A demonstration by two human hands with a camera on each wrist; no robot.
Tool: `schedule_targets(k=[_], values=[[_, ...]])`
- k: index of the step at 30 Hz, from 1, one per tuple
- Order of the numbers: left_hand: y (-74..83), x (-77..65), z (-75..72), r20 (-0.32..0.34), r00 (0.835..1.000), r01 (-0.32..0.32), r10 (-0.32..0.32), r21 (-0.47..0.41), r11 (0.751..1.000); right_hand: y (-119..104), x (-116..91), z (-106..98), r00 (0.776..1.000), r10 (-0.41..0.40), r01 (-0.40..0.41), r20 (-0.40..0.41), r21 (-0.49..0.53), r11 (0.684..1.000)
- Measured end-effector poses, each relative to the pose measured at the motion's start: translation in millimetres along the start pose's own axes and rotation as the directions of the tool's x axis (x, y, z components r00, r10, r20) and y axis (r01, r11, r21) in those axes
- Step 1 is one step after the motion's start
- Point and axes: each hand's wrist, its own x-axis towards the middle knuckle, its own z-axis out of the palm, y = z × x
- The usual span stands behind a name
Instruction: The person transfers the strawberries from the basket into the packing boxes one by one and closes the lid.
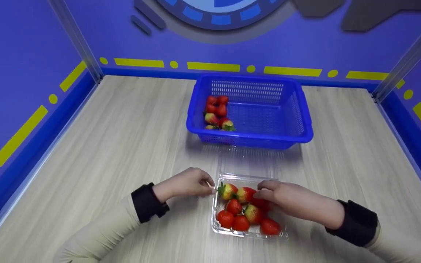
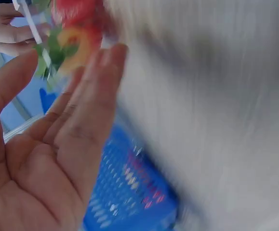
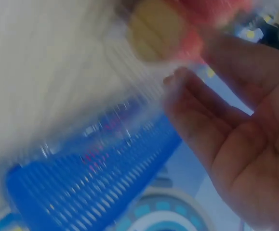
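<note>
Several strawberries (image 1: 240, 223) with red and yellowish-green skins lie in a clear plastic clamshell box (image 1: 215, 224), its lid folded back toward the basket. My left hand (image 1: 192, 182) is at the box's left edge, fingertips close to a leafy strawberry (image 1: 229, 191). In the left wrist view its thumb and fingers stand apart, near green leaves (image 2: 55, 53). My right hand (image 1: 287, 199) reaches over the box's right side, partly hiding the strawberries there. The right wrist view shows its thumb against a blurred red strawberry (image 3: 190, 45), the fingers extended and apart from the thumb.
A blue plastic basket (image 1: 250, 137) stands behind the box, with several strawberries (image 1: 212, 109) at its left side. Blue panels (image 1: 24, 91) with yellow marks bound the wooden table (image 1: 141, 120) at the back and both sides.
</note>
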Motion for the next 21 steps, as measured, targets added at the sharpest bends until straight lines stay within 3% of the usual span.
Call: schedule_targets(k=[7, 13, 18, 21], values=[[16.2, -8.2, -52.8, -0.149, 0.988, -0.030, 0.041, 0.074, 0.997, 11.7, 13.4, -36.4, 0.999, 0.012, -0.012, -0.035, 0.020, 1.000], [35.2, -12.7, -113.1, -0.290, 0.957, 0.006, 0.008, 0.047, 0.999, 34.7, 29.8, -81.0, 0.989, -0.015, 0.020, -0.147, 0.030, 0.999], [49.9, -1.5, -157.8, -0.398, 0.917, 0.004, 0.017, 0.052, 0.999, 62.9, 54.4, -128.5, 0.991, 0.061, -0.051, -0.119, 0.089, 0.995], [56.0, 11.3, -177.2, -0.429, 0.903, 0.011, 0.025, 0.082, 0.997, 82.0, 72.2, -149.8, 0.988, 0.111, -0.098, -0.110, 0.122, 0.988]])
